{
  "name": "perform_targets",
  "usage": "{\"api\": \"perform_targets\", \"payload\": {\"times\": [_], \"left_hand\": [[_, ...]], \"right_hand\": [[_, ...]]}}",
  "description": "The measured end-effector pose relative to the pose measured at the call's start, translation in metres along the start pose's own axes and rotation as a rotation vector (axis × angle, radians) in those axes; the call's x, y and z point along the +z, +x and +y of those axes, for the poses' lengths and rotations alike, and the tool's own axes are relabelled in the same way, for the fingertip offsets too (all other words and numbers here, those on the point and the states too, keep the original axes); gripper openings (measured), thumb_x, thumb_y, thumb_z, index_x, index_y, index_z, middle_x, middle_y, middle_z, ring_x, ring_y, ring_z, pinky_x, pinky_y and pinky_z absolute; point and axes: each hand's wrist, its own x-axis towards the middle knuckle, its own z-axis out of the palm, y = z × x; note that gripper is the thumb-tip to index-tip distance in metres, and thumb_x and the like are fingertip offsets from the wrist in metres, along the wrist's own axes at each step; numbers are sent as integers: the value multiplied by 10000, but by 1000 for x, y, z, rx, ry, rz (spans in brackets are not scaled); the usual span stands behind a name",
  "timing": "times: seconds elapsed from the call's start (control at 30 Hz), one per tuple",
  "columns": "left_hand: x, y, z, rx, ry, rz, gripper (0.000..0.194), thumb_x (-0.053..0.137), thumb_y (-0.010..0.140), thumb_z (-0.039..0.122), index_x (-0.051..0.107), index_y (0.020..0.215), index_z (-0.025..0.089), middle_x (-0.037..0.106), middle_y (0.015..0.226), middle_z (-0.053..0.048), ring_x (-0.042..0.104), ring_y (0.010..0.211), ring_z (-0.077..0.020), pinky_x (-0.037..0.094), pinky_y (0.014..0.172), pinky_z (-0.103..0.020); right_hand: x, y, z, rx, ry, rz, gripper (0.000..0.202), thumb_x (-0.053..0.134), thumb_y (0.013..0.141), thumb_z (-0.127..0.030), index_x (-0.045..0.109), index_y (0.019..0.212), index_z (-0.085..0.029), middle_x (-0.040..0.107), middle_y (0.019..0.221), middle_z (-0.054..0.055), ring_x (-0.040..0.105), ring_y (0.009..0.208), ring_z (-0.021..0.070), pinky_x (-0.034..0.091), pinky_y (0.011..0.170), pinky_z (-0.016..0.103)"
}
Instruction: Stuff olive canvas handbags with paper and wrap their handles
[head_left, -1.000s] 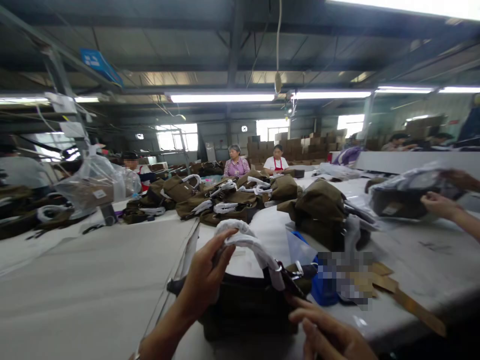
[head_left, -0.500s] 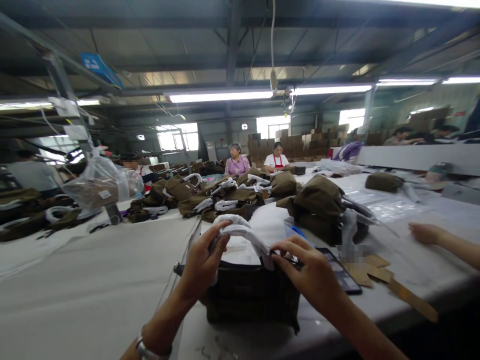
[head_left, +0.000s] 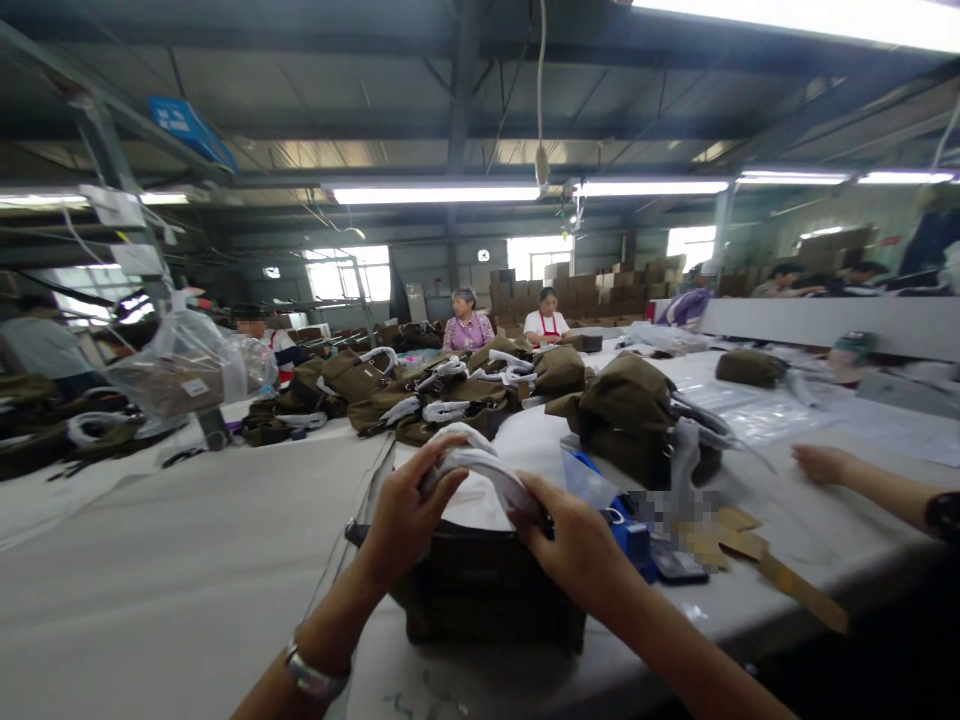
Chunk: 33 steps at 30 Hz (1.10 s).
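A dark olive handbag (head_left: 491, 590) stands upright on the white-covered table in front of me, white paper showing behind its top edge. Its arched handles (head_left: 480, 460) are wrapped in white material. My left hand (head_left: 409, 510) is closed around the left side of the handles. On the other side, my right hand (head_left: 562, 535) grips the handle's right end, fingers curled over it. The right fingertips and the handle's fastening are partly hidden.
Olive bags (head_left: 630, 405) with wrapped handles are heaped behind. To the right lie a blue object (head_left: 637, 540), a phone (head_left: 679, 562) and brown card pieces (head_left: 802, 590). A co-worker's hand (head_left: 825, 465) rests at the right. A plastic bag (head_left: 172, 370) hangs at the left.
My right hand has shifted left and up onto the wrapped handle. The blue object now shows more, covering part of the phone. The view has turned slightly right.
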Motion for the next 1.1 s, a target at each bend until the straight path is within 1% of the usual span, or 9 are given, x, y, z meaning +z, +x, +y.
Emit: {"api": "perform_targets", "payload": {"times": [0.17, 0.27, 0.33, 0.43, 0.53, 0.63, 0.7, 0.93, 1.1], "left_hand": [[-21, -25, -24, -105, -67, -77, 427, 580, 959, 495, 687, 1233, 185, 761, 1130, -90, 724, 980, -247, 578, 839, -334], [-29, -30, -25, -148, -187, 56, 465, 429, 1023, 521, 672, 1184, 159, 738, 1065, -106, 717, 880, -220, 597, 704, -307], [-30, -23, -19, -109, -119, 151, 409, 513, 999, 493, 637, 1230, 179, 681, 1238, -117, 679, 1061, -237, 596, 825, -331], [-27, -7, -10, -44, -36, -38, 477, 582, 971, 452, 559, 1385, 215, 604, 1414, -116, 586, 1271, -258, 502, 1044, -388], [-22, 8, -6, -51, -49, -204, 431, 549, 985, 448, 624, 1336, 210, 705, 1260, -98, 632, 1189, -260, 482, 1045, -390], [-19, 13, -11, -79, -64, -178, 452, 549, 974, 476, 646, 1290, 167, 741, 978, -66, 688, 904, -224, 554, 829, -327], [-17, 9, -17, -114, -82, -162, 486, 534, 974, 493, 629, 1293, 139, 702, 829, -30, 655, 727, -183, 540, 678, -279], [-16, -20, -39, -166, -102, -247, 337, 672, 879, 475, 730, 989, 161, 734, 803, -46, 666, 688, -195, 556, 635, -280], [-31, -23, -13, -137, -67, 83, 480, 368, 1040, 508, 594, 1305, 177, 684, 1235, -118, 666, 1090, -239, 551, 910, -350]], "right_hand": [[-1, -16, 16, 48, 31, 67, 322, 555, 953, -362, 673, 1208, -206, 738, 1167, 108, 698, 1073, 321, 557, 923, 446], [-5, -18, 12, 59, 234, 82, 376, 593, 949, -485, 685, 1232, -255, 747, 1169, 68, 700, 1080, 281, 560, 919, 359], [-6, -13, 7, 70, 341, 116, 400, 544, 969, -522, 692, 1233, -261, 742, 1180, 57, 697, 1072, 263, 557, 907, 329], [-5, 1, 1, 118, 385, 135, 471, 463, 993, -551, 667, 1284, -242, 745, 1120, 56, 706, 920, 228, 563, 827, 318], [-6, 18, -2, 86, 406, -18, 471, 493, 983, -527, 652, 1318, -237, 746, 1122, 54, 699, 939, 235, 551, 872, 341], [-10, 28, 1, 6, 473, -295, 380, 545, 966, -488, 733, 1160, -221, 756, 1075, 45, 672, 1067, 265, 524, 936, 349], [-11, 33, 5, 51, 524, -375, 338, 620, 922, -476, 746, 1043, -187, 750, 944, 33, 681, 928, 239, 537, 808, 309], [-3, 46, 14, 216, 643, 2, 392, 685, 855, -535, 681, 893, -145, 539, 665, -37, 468, 601, 112, 387, 560, 230], [7, 56, 17, 228, 666, 36, 414, 689, 846, -555, 699, 926, -149, 623, 701, -12, 542, 632, 138, 434, 592, 251]]}}
